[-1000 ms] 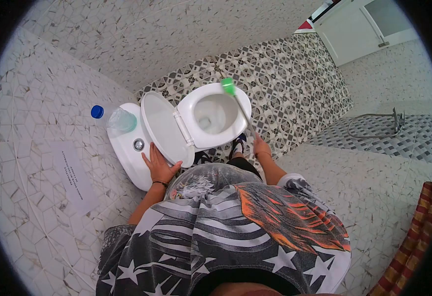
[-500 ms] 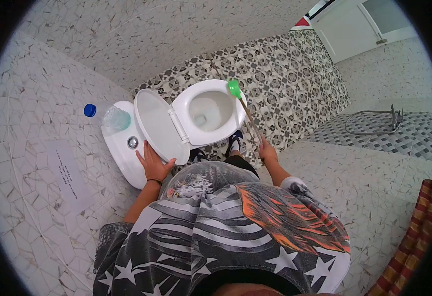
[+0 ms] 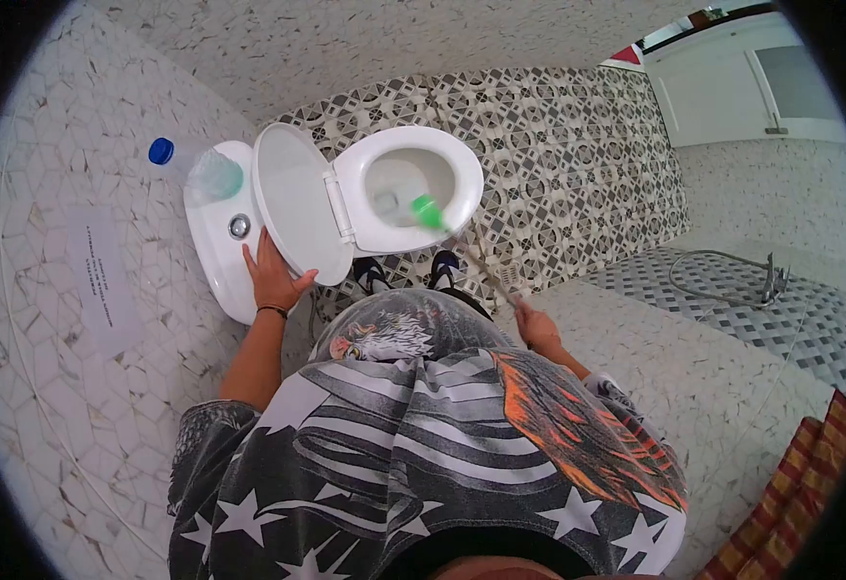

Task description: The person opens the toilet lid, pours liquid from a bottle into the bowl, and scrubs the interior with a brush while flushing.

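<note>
A white toilet [image 3: 466,174] stands against the wall with its seat down and its lid [image 3: 292,198] raised. My left hand [image 3: 271,275] rests flat on the cistern [image 3: 212,242], thumb under the lid's edge. My right hand [image 3: 539,327] grips the thin handle of a toilet brush; its green head [image 3: 428,212] lies on the near rim of the seat, at the bowl's edge. A clear plastic bottle with a blue cap [image 3: 191,170] lies on top of the cistern.
A paper notice [image 3: 104,280] hangs on the tiled wall at left. A spray hose [image 3: 732,280] lies on the patterned floor at right, below a white door [image 3: 761,87]. Checked cloth [image 3: 800,483] shows at the lower right. My feet [image 3: 408,271] stand before the bowl.
The green brush head has come from the seat's far right rim down to the near rim of the bowl. My right hand drew back and lower. The left hand stays on the cistern.
</note>
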